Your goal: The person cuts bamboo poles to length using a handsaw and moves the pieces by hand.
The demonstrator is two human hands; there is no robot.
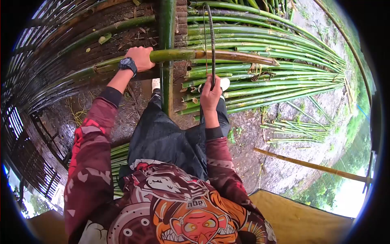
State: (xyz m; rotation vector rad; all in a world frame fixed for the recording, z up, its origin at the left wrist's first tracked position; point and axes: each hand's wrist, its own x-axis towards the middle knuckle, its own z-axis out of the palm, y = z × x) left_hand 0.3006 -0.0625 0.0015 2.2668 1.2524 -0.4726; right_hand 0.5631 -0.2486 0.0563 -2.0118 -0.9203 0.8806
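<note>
My left hand [140,59], with a dark watch on its wrist, is closed around a bamboo pole [174,55]. The pole lies crosswise over a thick green bamboo beam [167,30], and its brownish end sticks out to the right. My right hand [211,96] grips the near end of a bow saw [212,38] with a dark curved frame. The saw's thin blade runs along the left side of the frame and crosses the pole right of the beam. My fingers hide the saw's handle.
Many cut green bamboo poles [280,46] lie stacked on the right, with a smaller bundle [300,131] on the muddy ground nearer. Slatted bamboo [36,77] curves along the left. A yellow-brown tarp [296,209] hangs at lower right, near a slanting pole [308,164].
</note>
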